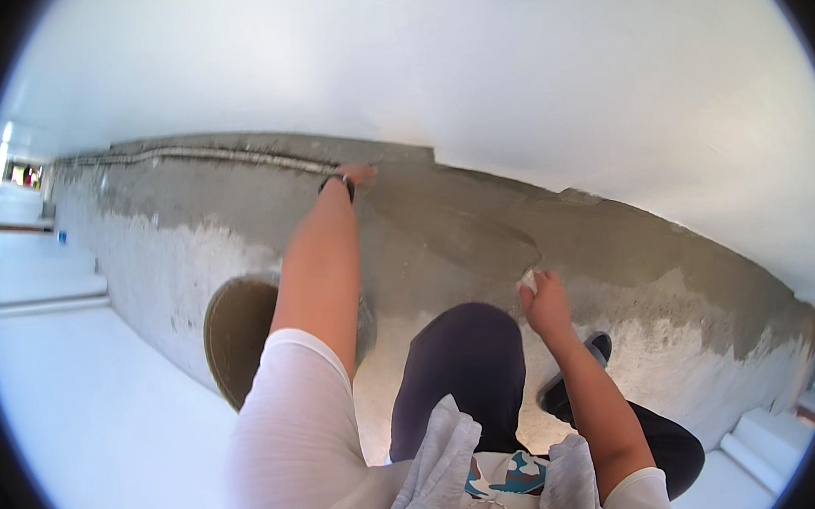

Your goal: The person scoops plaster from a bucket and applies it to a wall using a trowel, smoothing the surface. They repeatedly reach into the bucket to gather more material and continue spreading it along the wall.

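Apparently low work at the wall (545, 69): right hand (546, 299) clenched, fingers curled round a small pale piece (528, 281), kind unclear, held at the near edge of the darker, smoothed mortar (462, 228). Left hand (359, 174) stretched well forward, beside the end of a pale pipe (224, 154); fingers blurred, how far open or whether gripping, cannot tell. Dark band (337, 182) on that wrist. Pipe runs leftward along the wall's foot. Mortar lies along the floor (189, 268) below the wall, spreading both sides of the hands; paler, rough floor nearer the body. Bucket (214, 346) just left of the left forearm, partly hidden. Shoe (600, 348) on the floor beside the right forearm.
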Demonstrator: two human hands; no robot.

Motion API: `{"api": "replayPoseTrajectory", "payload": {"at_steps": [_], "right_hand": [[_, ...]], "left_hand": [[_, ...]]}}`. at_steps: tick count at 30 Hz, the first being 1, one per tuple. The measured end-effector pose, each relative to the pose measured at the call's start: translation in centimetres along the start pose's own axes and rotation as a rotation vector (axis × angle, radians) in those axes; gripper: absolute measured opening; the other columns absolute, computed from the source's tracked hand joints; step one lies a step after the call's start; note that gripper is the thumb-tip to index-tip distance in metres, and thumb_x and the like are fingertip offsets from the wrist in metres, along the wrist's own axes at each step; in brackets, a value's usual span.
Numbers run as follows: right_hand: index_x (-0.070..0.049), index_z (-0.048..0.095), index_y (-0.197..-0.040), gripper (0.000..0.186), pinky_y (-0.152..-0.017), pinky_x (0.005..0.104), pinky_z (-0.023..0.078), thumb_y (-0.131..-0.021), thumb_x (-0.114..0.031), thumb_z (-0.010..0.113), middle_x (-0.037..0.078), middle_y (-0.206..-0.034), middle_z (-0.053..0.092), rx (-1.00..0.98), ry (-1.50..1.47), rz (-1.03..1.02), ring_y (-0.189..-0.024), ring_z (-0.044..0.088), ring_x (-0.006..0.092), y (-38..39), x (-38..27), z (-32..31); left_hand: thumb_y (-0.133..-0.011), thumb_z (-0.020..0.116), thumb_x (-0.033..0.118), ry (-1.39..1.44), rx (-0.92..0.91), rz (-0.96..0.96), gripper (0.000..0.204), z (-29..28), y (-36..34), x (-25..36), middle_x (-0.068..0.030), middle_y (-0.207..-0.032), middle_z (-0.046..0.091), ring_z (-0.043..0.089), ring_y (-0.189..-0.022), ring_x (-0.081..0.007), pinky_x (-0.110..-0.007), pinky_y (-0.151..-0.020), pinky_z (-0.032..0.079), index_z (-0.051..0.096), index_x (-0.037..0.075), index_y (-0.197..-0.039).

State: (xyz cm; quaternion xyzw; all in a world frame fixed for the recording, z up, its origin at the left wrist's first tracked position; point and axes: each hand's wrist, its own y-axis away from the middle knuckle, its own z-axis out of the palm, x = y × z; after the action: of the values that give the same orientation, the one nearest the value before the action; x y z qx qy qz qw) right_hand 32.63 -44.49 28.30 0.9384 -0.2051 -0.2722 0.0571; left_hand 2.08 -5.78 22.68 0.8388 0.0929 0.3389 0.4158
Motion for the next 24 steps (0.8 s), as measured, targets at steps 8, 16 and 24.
{"api": "replayPoseTrajectory", "payload": {"at_steps": [8, 16, 24], "right_hand": [[0.006, 0.067, -0.086, 0.044, -0.071, 0.0477, 0.051, -0.090, -0.038, 0.067, 0.026, -0.083, 0.069, -0.165, 0.025, -0.045, -0.083, 0.069, 0.0424, -3.7, 1.3, -2.5], [0.004, 0.063, -0.072, 0.048, -0.054, 0.0394, 0.046, -0.090, -0.040, 0.069, 0.011, -0.061, 0.058, -0.313, -0.264, 0.108, -0.055, 0.060, 0.0200, -10.0, -0.8, -7.5], [0.003, 0.066, -0.084, 0.051, -0.049, 0.0329, 0.045, -0.092, -0.048, 0.069, 0.007, -0.068, 0.060, -0.380, -0.315, 0.104, -0.053, 0.058, 0.0173, -10.5, -0.8, -8.3]], "left_hand": [[-0.093, 0.061, 0.058, -0.422, 0.384, 0.184, 0.066, -18.1, 17.6, 1.9, -0.0141, -0.127, 0.067, 0.066, -0.108, -0.0229, -0.042, -0.090, 0.054, 0.061, 0.008, -0.136], [-0.087, 0.058, 0.073, 0.184, 1.285, -0.109, 0.076, -18.8, 46.3, -23.2, -0.0088, -0.072, 0.063, 0.058, -0.069, -0.0195, -0.035, -0.069, 0.047, 0.068, -0.002, -0.079], [-0.082, 0.037, 0.091, 1.687, 0.496, -0.318, 0.119, 5.7, 49.0, -32.1, -0.0200, -0.146, 0.046, 0.046, -0.131, -0.0330, -0.052, -0.109, 0.036, 0.031, -0.007, -0.151]]}}
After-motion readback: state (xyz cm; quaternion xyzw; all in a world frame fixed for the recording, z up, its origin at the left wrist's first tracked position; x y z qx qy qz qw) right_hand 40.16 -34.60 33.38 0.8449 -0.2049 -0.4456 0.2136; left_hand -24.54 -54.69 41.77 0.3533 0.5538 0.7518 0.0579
